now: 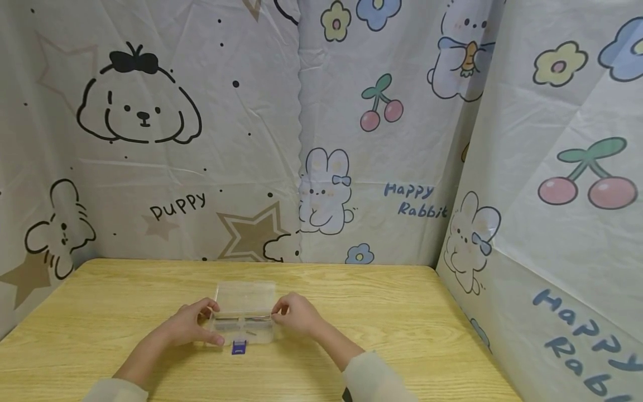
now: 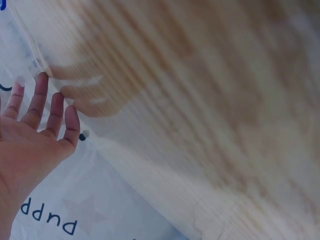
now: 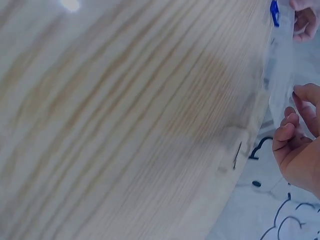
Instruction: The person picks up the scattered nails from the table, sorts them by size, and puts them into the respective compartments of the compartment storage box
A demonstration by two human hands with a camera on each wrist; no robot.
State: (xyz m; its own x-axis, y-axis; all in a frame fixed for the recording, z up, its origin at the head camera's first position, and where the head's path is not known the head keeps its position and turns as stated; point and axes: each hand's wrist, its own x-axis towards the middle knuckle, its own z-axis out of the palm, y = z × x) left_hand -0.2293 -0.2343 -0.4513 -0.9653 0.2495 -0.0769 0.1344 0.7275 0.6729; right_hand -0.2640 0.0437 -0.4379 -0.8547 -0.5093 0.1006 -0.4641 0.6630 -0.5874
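Observation:
A clear plastic box [image 1: 266, 335] lies on the table with its transparent lid [image 1: 246, 297] raised at the back and a blue-purple latch [image 1: 239, 348] at the front. Inside, thin metal rods [image 1: 257, 319] lie along the back, and a small short piece [image 1: 251, 333] sits farther forward. My left hand [image 1: 188, 324] grips the box's left end, thumb at the front corner and fingers toward the back. At the right end, the thumb and fingertips of my right hand [image 1: 297, 314] pinch the edge near the hinge, right where a rod ends.
The wood-grain table [image 1: 377, 335] stretches out around the box. Behind it and along the right side hangs a pale cloth [image 1: 251, 156] printed with cartoon animals, cherries and flowers. In the right wrist view the tabletop [image 3: 125, 125] has a glossy surface.

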